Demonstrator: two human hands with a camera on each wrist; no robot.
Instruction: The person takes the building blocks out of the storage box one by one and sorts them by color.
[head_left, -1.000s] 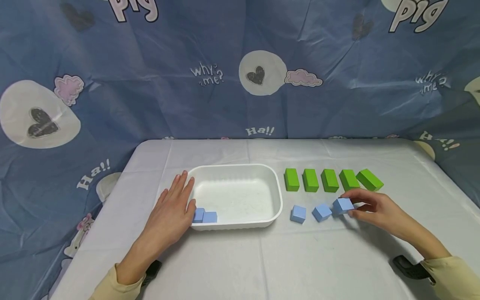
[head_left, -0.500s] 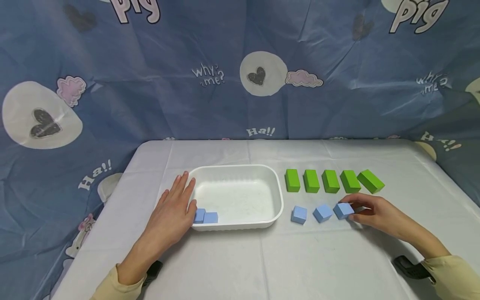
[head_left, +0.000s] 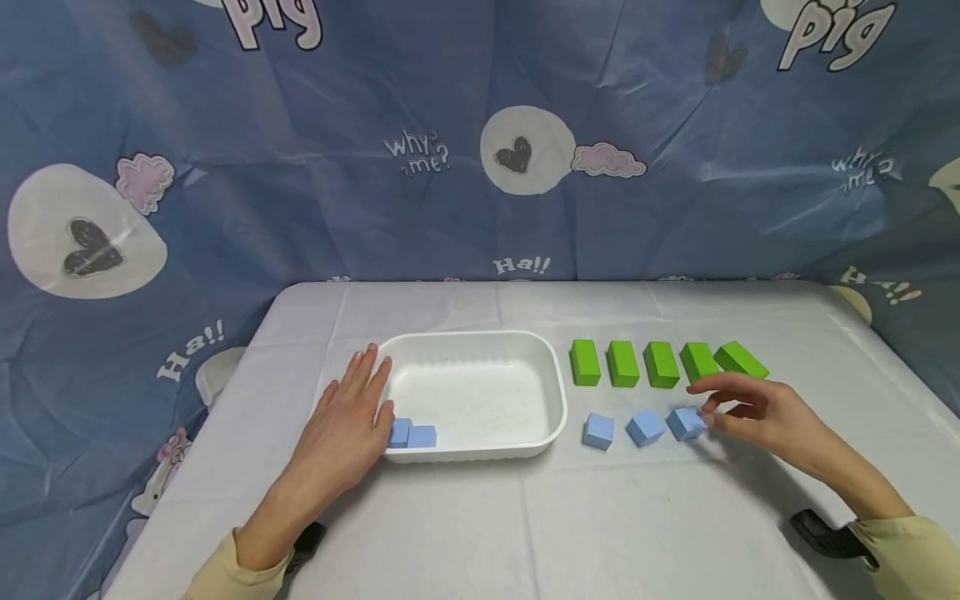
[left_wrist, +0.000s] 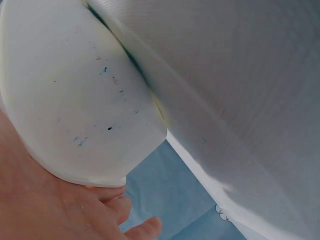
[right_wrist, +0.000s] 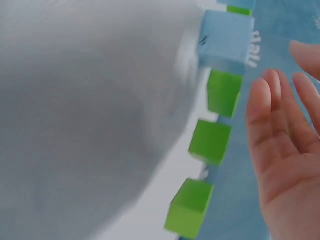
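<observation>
In the head view my left hand (head_left: pixel 337 429) rests with extended fingers along the left end of a white plastic tray (head_left: pixel 480 396). The left wrist view has that hand beside the tray's outer wall (left_wrist: pixel 85 95). Two light blue cubes (head_left: pixel 422 436) lie in the tray's near left corner, partly hidden by the thumb. To the right of the tray, three more blue cubes form a row: a left one (head_left: pixel 597 431), a middle one (head_left: pixel 645 427) and a right one (head_left: pixel 683 423). Just beside the right cube, my right hand (head_left: pixel 772 421) has its fingers parted and grips nothing.
Behind the blue cubes stands a row of several green blocks (head_left: pixel 662 365), the rightmost one (head_left: pixel 741 359) turned at an angle. A white cloth (head_left: pixel 600 525) covers the table. A blue printed curtain (head_left: pixel 375 208) hangs at the back.
My right hand has lowered the right blue cube to the table at the end of the row, let go and drawn slightly back to the right. The left hand stays in place.
</observation>
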